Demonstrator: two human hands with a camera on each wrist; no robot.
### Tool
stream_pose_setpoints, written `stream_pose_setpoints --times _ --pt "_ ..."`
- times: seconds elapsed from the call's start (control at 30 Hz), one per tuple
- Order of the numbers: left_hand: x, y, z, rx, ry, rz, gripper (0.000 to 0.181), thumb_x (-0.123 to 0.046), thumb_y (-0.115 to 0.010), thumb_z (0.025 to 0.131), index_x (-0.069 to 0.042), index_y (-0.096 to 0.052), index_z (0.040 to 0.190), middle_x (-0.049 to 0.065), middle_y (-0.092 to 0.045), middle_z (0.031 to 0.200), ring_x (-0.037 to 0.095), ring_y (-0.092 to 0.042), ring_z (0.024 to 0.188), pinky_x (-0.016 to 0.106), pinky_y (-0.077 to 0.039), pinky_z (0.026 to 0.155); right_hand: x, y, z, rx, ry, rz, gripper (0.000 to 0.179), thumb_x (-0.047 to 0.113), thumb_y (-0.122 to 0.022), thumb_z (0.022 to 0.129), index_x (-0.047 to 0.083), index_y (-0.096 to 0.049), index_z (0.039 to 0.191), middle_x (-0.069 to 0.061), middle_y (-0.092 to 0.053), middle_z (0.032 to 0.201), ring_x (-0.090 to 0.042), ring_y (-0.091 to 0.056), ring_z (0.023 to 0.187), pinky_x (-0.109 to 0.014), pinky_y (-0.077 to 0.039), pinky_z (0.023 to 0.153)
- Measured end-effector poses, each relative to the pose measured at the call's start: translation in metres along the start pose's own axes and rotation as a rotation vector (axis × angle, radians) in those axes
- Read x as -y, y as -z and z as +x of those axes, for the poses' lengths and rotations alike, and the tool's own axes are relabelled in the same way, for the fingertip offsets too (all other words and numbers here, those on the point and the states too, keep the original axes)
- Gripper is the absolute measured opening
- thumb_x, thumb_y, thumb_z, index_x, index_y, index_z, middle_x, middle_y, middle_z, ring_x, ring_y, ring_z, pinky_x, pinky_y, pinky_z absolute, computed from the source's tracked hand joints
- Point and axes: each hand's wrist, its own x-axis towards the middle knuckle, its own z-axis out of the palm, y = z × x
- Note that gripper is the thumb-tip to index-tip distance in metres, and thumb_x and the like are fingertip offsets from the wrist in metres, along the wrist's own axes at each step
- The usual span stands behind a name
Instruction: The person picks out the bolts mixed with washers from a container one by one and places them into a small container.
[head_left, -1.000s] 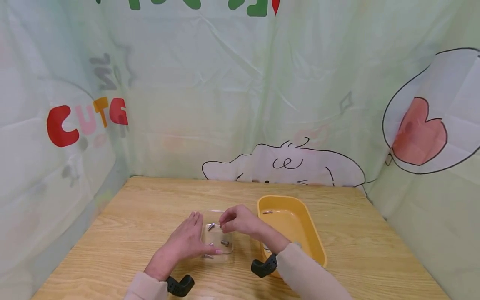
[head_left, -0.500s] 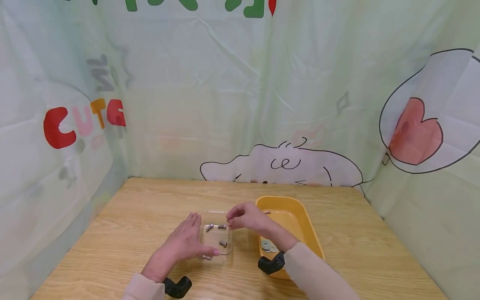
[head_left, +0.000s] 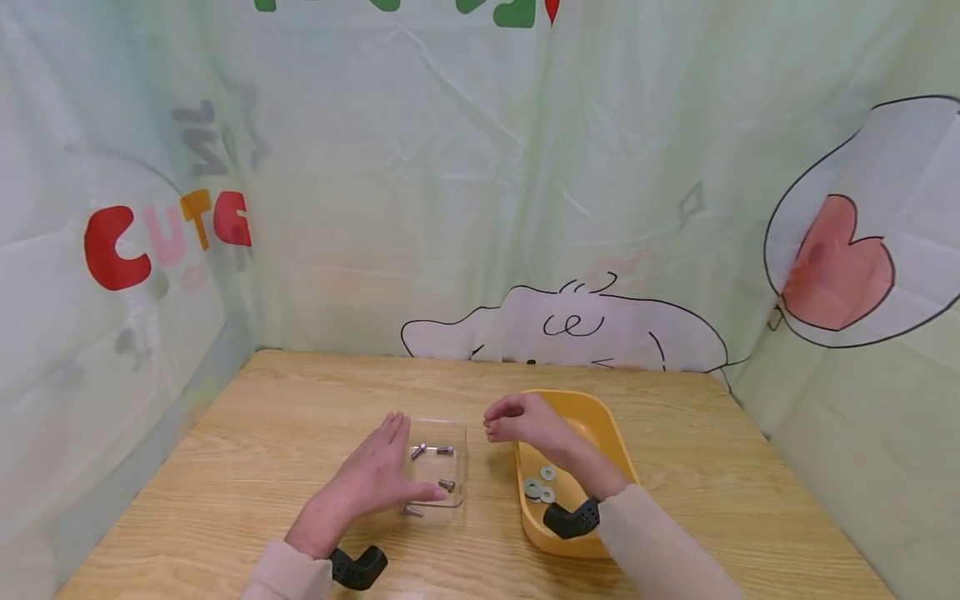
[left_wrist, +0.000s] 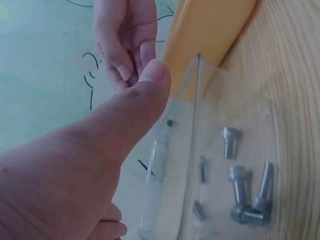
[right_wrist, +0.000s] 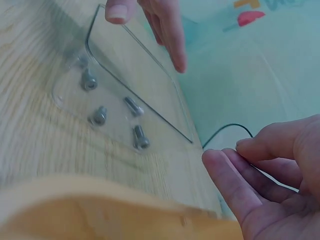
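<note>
A clear plastic box (head_left: 463, 467) stands on the wooden table with several socket-head screws (left_wrist: 229, 142) lying on its floor. My left hand (head_left: 371, 477) is held along the box's left side, fingers straight, the thumb reaching across its near rim. To the right of the box, my right hand (head_left: 525, 421) hovers over the left wall of an orange tray (head_left: 555, 543). Its fingers are loosely bent with nothing visible between them, as the right wrist view of the right hand (right_wrist: 270, 172) also shows. Several flat washers (head_left: 533, 488) lie in the tray's near left part.
The tray stands just right of the box, with a strip of wooden table (head_left: 491, 492) between them. Printed curtains (head_left: 375, 208) hang behind the table and along both sides. Each wrist wears a black camera mount (head_left: 358, 568).
The right hand has let go of a screw inside the clear box and moved right, away from it, to the tray. The left hand has stayed by the box.
</note>
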Motion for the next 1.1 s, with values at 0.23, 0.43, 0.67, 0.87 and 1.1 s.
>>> stream_pose_setpoints --times 0.23,0.43,0.67,0.87,1.1 --pt "-0.013 0.000 0.005 0.003 -0.060 0.000 0.123 -0.071 -0.073 0.072 0.008 -0.024 0.153 0.026 -0.020 0.162 0.038 -0.018 0.152 0.050 -0.023 0.124 -0.005 0.015 -0.007 -0.063 -0.013 0.011 0.029 0.006 -0.059 0.095 -0.012 -0.060 0.118 -0.022 -0.066 0.112 -0.021 -0.070 0.095 -0.041 -0.059 0.092" --pt "-0.023 -0.002 0.009 0.006 -0.082 0.001 0.121 -0.066 -0.077 0.073 0.008 -0.024 0.153 0.025 -0.019 0.162 0.037 -0.018 0.153 0.050 -0.022 0.124 -0.010 0.026 -0.009 -0.138 -0.024 0.019 0.028 0.004 -0.058 0.095 -0.012 -0.060 0.118 -0.022 -0.067 0.110 -0.025 -0.071 0.096 -0.043 -0.058 0.092" --pt "-0.033 -0.009 0.015 0.029 -0.124 0.002 0.121 -0.067 -0.076 0.073 0.007 -0.024 0.153 0.024 -0.020 0.163 0.037 -0.018 0.152 0.051 -0.022 0.124 -0.017 0.034 -0.011 -0.207 -0.068 0.031 0.026 -0.002 -0.057 0.094 -0.015 -0.060 0.116 -0.027 -0.066 0.110 -0.026 -0.072 0.094 -0.043 -0.058 0.092" --pt "-0.045 -0.011 0.019 0.046 -0.155 0.025 0.121 -0.069 -0.074 0.073 0.005 -0.023 0.155 0.021 -0.018 0.164 0.035 -0.017 0.153 0.050 -0.022 0.124 -0.024 0.038 -0.008 -0.263 -0.089 0.003 0.026 -0.002 -0.056 0.094 -0.015 -0.060 0.116 -0.029 -0.065 0.113 -0.030 -0.072 0.098 -0.043 -0.058 0.092" --pt "-0.056 -0.020 0.025 0.063 -0.179 0.043 0.123 -0.073 -0.072 0.072 0.003 -0.023 0.155 0.020 -0.019 0.164 0.032 -0.019 0.153 0.045 -0.023 0.124 -0.035 0.041 -0.005 -0.317 -0.140 -0.024 0.024 -0.005 -0.055 0.095 -0.017 -0.060 0.114 -0.030 -0.064 0.111 -0.030 -0.071 0.095 -0.040 -0.060 0.088"
